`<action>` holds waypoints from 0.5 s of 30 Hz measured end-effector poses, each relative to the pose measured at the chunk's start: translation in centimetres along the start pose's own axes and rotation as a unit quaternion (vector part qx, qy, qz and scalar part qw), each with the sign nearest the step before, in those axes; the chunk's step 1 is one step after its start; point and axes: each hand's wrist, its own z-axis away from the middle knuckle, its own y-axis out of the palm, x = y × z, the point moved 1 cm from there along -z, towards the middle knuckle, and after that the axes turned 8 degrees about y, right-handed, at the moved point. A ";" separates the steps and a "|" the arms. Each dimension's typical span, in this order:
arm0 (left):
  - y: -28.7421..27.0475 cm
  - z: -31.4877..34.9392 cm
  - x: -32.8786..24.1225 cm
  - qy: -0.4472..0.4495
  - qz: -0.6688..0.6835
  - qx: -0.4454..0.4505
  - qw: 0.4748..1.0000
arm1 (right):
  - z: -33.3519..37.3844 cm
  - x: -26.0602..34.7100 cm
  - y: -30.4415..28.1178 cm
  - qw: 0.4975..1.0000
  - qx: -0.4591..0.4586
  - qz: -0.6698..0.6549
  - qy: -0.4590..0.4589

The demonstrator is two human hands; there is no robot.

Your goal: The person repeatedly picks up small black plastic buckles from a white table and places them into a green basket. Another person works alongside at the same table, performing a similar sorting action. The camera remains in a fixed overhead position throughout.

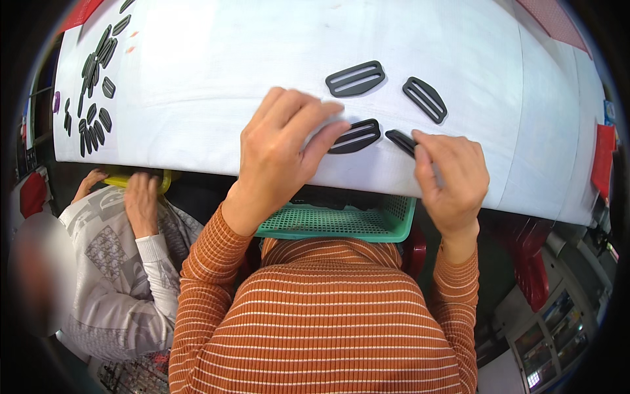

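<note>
Black plastic slide buckles with slots lie on the white-covered table in front of me. My right hand (453, 171) pinches one slide buckle (399, 140) between thumb and fingertips, tilted and seen nearly edge-on. My left hand (279, 141) is curved above the table, its thumb and forefinger apart and slightly blurred. Just under that thumb is another slide buckle (361, 136), its left end partly hidden; no grip on it shows. Beyond the hands rest two more, an upper-middle buckle (355, 79) and a slanted buckle (425, 100) to the right.
A green perforated basket (335, 230) with dark pieces sits at my lap, below the table's edge. Several more buckles (98, 59) are scattered at the table's far left. A person (125, 262) sits on my left, hands by a yellow basket (166, 181).
</note>
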 end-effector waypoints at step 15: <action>1.4 -3.2 -0.3 -0.020 -0.015 0.033 0.999 | -0.3 5.2 -8.2 0.784 -0.236 -0.554 -0.151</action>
